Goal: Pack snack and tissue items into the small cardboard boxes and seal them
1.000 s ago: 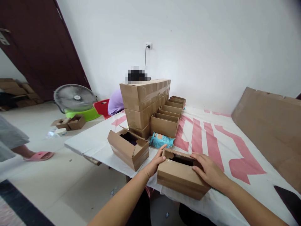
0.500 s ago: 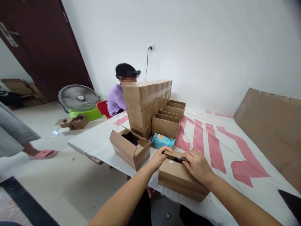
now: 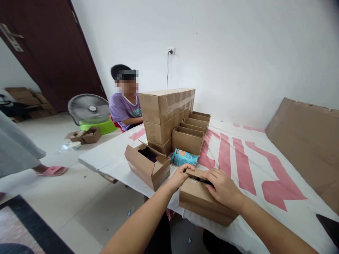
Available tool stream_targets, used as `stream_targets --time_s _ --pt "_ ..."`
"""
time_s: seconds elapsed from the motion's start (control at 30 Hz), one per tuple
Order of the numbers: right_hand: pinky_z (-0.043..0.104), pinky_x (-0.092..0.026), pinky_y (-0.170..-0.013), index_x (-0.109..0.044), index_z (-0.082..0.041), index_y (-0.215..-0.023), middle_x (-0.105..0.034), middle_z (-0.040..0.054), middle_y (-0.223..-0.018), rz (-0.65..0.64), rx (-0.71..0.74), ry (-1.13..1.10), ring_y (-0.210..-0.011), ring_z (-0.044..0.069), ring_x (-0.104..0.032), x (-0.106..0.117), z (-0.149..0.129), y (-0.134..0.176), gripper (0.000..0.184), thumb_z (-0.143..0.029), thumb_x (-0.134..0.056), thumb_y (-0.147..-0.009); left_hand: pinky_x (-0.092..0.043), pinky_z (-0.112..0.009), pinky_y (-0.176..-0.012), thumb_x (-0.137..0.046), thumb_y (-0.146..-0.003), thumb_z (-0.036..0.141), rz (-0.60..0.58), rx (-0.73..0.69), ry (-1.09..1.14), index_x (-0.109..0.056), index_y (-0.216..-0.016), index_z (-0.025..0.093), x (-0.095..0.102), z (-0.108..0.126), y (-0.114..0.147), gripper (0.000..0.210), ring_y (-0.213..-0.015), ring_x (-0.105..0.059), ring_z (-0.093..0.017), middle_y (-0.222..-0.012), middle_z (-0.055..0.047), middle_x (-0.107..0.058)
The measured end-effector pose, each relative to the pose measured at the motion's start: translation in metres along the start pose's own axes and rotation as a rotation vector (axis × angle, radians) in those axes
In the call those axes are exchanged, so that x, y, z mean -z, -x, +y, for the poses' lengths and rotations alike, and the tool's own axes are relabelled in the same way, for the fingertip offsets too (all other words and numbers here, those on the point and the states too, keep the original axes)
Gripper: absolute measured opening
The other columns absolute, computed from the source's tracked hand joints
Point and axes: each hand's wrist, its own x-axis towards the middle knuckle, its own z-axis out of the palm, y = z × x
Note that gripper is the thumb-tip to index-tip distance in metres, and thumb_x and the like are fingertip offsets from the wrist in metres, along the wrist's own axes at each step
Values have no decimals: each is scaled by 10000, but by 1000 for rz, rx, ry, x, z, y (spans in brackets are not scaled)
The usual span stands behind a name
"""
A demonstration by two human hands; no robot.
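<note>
A brown cardboard box [image 3: 206, 206] lies at the table's near edge in front of me. A narrow dark slit shows between its near top panel and the far flap [image 3: 195, 173]. My left hand [image 3: 181, 177] pinches the flap's left end. Bent over the right part of that flap, my right hand [image 3: 221, 185] grips it with the thumb near the slit. What is inside the box is hidden. Just beyond the flap lies a blue printed packet [image 3: 184, 157]. Left of my left hand stands an open box [image 3: 144, 165] with something dark in it.
Taped boxes [image 3: 166, 109] are stacked beyond the packet, with a row of open boxes [image 3: 189, 139] beside them. A seated person [image 3: 124, 106] is behind the stack. A large cardboard sheet [image 3: 304, 141] leans at right. A fan [image 3: 91, 109] stands on the floor.
The flap sits a little lower, and my right hand has shifted slightly left along it. Behind the stack, the seated person has moved left, out from behind the boxes.
</note>
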Motion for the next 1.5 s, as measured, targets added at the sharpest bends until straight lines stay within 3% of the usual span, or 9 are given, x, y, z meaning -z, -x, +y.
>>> stream_targets --time_s 0.13,0.33,0.6,0.7,0.83,0.97,1.17,1.33,1.5 --pt "394 -498 -820 -650 -186 -1022 -725 69 -955 48 32 82 -895 237 -645 -6 0 -2 290 -33 -459 -865 -432 -230 -670 -669 -554 174 2 0 -10 -599 -786 211 -1 0 0 246 -713 -570 -131 -860 26 -636" --pt "379 -489 -785 -664 -199 -842 -717 72 -846 84 -28 28 -822 229 -645 -11 -7 -6 237 -169 -452 -944 -435 -246 -712 -711 -566 206 5 -20 -28 -618 -784 206 0 0 0 237 -787 -594 -161 -875 7 -650" --pt "287 -508 -645 -625 -237 -782 -727 -6 -767 125 -328 -190 -729 181 -675 -6 -7 -13 169 -163 -498 -865 -455 -251 -696 -709 -584 188 16 -25 -39 -631 -762 208 1 0 0 195 -784 -606 -161 -923 3 -669" --pt "291 -503 -592 -613 -242 -749 -717 -21 -693 149 -435 -251 -637 186 -665 -9 3 -15 135 -211 -522 -843 -465 -263 -693 -709 -579 181 26 -33 -53 -636 -739 214 0 1 0 179 -793 -612 -176 -925 -9 -677" --pt "308 -520 -613 -612 -227 -775 -721 14 -723 242 -531 -322 -657 196 -668 -3 24 -7 172 -312 -497 -871 -480 -296 -697 -723 -599 209 50 -50 -76 -650 -731 229 0 3 2 152 -830 -627 -220 -949 -35 -688" --pt "323 -535 -677 -631 -206 -851 -729 57 -803 336 -621 -339 -737 206 -671 20 47 32 268 -439 -501 -884 -497 -324 -720 -750 -595 235 56 -45 -91 -658 -733 230 1 4 3 166 -869 -641 -253 -1010 -59 -690" --pt "354 -545 -726 -653 -211 -854 -734 68 -853 302 -791 -254 -781 218 -664 43 58 138 279 -466 -540 -864 -489 -288 -698 -747 -630 279 50 9 -109 -633 -799 222 5 1 -1 211 -854 -635 -209 -1104 -32 -668" --pt "345 -555 -726 -671 -228 -813 -723 46 -829 159 -806 -218 -765 207 -666 38 39 213 189 -360 -554 -881 -497 -269 -714 -765 -589 317 56 19 -146 -614 -808 205 7 0 -5 288 -934 -636 -220 -1153 -38 -649" --pt "384 -557 -790 -674 -234 -847 -717 54 -873 8 -666 -102 -848 218 -658 15 13 260 194 -219 -496 -922 -496 -269 -720 -779 -580 346 81 14 -194 -614 -801 206 6 1 -4 309 -924 -644 -215 -1160 -39 -661"
